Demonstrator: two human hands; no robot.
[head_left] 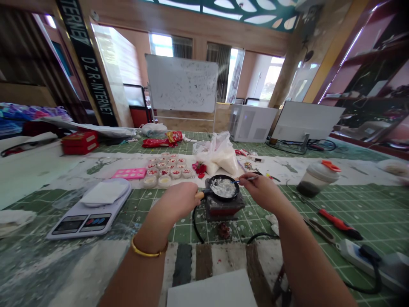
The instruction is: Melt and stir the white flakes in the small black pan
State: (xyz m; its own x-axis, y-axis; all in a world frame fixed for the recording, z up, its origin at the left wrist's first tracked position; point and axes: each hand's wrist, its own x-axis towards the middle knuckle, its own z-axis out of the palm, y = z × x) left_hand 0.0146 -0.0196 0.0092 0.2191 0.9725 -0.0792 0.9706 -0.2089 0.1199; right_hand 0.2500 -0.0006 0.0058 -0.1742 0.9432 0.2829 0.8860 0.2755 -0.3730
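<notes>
A small black pan (223,189) holding white flakes sits on a small red electric hot plate (224,205) on the green cutting mat. My left hand (179,199) is closed round the pan's wooden handle on its left side. A thin stirring stick (245,179) is pinched in my right hand (260,187), its tip over the pan's right rim. Beyond the pan lie several small round tins (168,167) filled with white wax and red bits, and a clear plastic bag of white flakes (219,155).
A digital scale (91,207) stands at the left, with a pink mould (129,173) behind it. A lidded cup (315,178), red-handled scissors (338,223) and a power strip (367,256) lie at the right. A whiteboard (182,83) stands beyond the table.
</notes>
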